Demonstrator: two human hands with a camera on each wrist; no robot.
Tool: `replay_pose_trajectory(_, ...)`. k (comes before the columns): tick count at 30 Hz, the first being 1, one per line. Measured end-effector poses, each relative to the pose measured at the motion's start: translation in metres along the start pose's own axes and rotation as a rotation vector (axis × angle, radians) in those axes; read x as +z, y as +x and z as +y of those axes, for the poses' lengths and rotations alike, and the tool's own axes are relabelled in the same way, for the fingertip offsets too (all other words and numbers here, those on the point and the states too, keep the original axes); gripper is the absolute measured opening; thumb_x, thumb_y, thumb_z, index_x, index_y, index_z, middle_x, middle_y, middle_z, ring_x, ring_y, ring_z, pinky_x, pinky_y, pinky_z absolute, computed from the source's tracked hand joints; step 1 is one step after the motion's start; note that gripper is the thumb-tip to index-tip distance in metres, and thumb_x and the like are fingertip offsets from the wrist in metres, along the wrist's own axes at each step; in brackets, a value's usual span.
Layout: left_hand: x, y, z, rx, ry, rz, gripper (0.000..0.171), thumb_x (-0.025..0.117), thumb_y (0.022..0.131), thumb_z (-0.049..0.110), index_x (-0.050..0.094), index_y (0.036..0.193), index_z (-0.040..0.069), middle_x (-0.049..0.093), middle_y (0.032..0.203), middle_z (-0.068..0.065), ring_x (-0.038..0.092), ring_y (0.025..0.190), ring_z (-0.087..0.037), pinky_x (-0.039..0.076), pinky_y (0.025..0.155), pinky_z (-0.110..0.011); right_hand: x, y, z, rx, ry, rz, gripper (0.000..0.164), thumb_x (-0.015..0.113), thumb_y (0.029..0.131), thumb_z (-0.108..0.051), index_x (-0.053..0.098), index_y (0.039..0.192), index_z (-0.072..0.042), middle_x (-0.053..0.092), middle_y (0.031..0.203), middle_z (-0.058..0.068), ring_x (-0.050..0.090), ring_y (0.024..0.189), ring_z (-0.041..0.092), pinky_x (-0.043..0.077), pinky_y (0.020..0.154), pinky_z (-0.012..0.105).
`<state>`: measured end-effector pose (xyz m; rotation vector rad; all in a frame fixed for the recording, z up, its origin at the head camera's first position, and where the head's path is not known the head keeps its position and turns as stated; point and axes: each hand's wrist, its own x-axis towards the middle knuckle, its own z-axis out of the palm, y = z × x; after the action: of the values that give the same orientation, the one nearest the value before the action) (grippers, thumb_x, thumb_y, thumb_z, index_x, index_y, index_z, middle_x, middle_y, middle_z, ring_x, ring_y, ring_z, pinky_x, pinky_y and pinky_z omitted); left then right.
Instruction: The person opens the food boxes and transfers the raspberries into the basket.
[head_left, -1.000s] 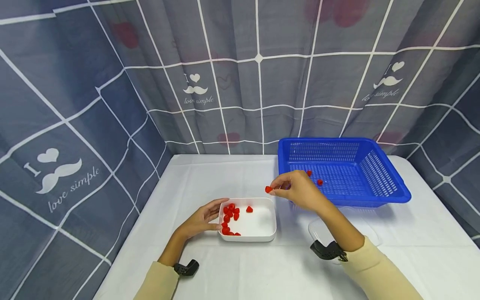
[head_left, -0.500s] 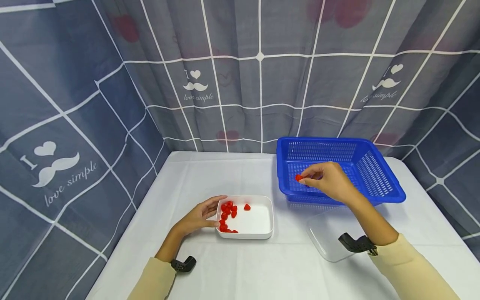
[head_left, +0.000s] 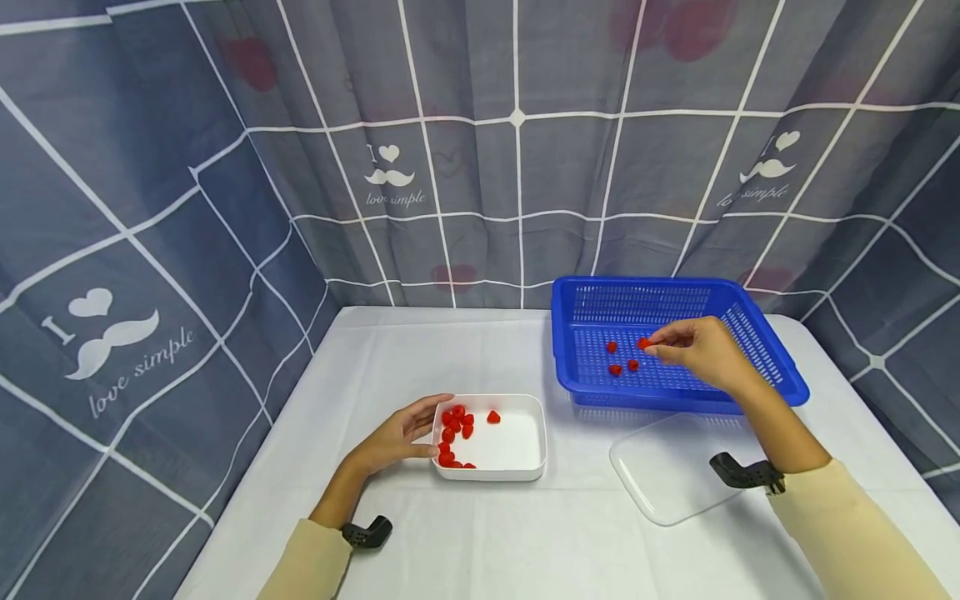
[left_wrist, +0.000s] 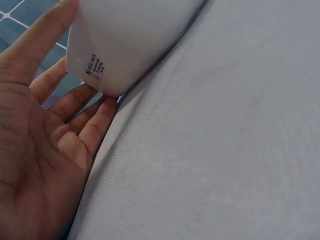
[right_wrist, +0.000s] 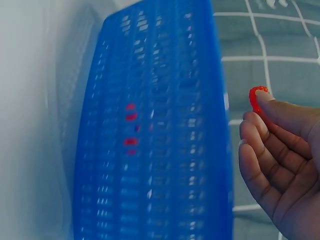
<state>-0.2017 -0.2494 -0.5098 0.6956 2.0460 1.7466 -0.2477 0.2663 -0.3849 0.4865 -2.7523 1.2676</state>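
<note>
My left hand (head_left: pixel 397 433) grips the left end of a white plastic box (head_left: pixel 517 479), thumb at the near corner and fingers at the far one. Close up in the left wrist view, its fingertips touch the box's printed wall (left_wrist: pixel 125 45). Inside the box, red raspberries (head_left: pixel 447 435) cluster at the left, with one raspberry (head_left: pixel 493 417) apart from them. Over the blue basket (head_left: pixel 566 333), my right hand (head_left: pixel 705 350) pinches a raspberry (right_wrist: pixel 258 97) between thumb and forefinger. Three raspberries (head_left: pixel 615 370) lie on the basket's floor, left of that hand.
A clear plastic lid (head_left: pixel 660 475) lies on the white tablecloth (head_left: pixel 570 533) in front of the basket, partly under the right forearm. Grey checked curtains (head_left: pixel 465 167) hang behind the table and at both sides.
My right hand has moved right from beside the white box to over the basket, a raspberry between its fingers in each frame. The left hand stays on the box.
</note>
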Motion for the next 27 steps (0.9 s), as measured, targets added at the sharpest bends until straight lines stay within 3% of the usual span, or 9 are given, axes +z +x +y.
replay_pose_trajectory(12,0.001,0.000,0.002,-0.013,0.013,0.011,0.082,0.079,0.085,0.003,0.041,0.155,0.018,0.035,0.162,-0.009,0.033,0.149,-0.034,0.039,0.113,-0.026,-0.010,0.015,0.037,0.052,0.001,-0.088,0.018,0.076,0.091,-0.009,0.074,0.099,0.008,0.076,0.088,0.015,0.072,0.070,0.013,0.061,0.062,0.024)
replay_pose_trajectory(20,0.000,0.001,0.000,-0.001,0.018,0.001,0.081,0.079,0.085,0.002,0.040,0.156,0.017,0.036,0.161,-0.010,0.032,0.149,-0.034,0.038,0.114,-0.025,-0.011,0.023,0.056,0.092,-0.098,-0.144,0.016,0.078,0.089,-0.008,0.076,0.096,0.006,0.074,0.091,0.021,0.070,0.073,0.027,0.061,0.062,0.029)
replay_pose_trajectory(27,0.000,0.000,0.000,0.000,0.008,0.001,0.082,0.079,0.085,0.003,0.040,0.156,0.016,0.035,0.161,-0.011,0.032,0.149,-0.035,0.038,0.113,-0.024,-0.009,0.031,0.073,0.080,-0.156,-0.192,0.012,0.080,0.087,-0.008,0.077,0.091,0.003,0.075,0.084,0.014,0.065,0.068,0.018,0.056,0.058,0.024)
